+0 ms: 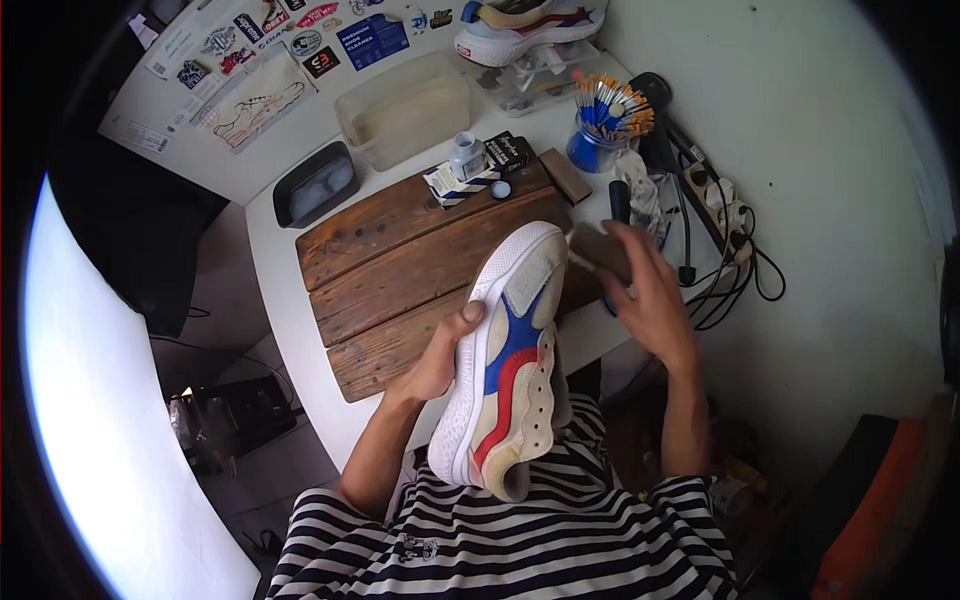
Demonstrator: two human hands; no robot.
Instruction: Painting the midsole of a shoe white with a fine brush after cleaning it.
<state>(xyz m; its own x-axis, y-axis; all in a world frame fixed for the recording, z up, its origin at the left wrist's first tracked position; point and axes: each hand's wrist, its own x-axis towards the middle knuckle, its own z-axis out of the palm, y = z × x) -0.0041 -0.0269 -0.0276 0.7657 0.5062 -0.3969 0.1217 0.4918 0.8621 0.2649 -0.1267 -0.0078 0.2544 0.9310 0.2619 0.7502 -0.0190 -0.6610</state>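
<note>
My left hand (440, 352) grips a sneaker (518, 335) by its white sole, thumb against the sidewall. The shoe is tilted with its toe pointing away from me; its upper is cream with grey, blue and red panels, and its eyelets have no laces. Close to the toe's right side, my right hand (655, 300) is closed round a brown-grey block (598, 250), slightly blurred. Whether the block touches the shoe, I cannot tell. Beneath lies a dark wooden board (365, 280), carrying a small open bottle (467, 158), its cap (501, 189) and a white-and-blue box (450, 188).
Another brown block (566, 176) rests near a jar of brushes (597, 145). Farther back are a clear plastic tub (405, 110), a dark tray (316, 187) and a second sneaker (530, 38) on a clear case. Power strip and cables (735, 235) lie at right.
</note>
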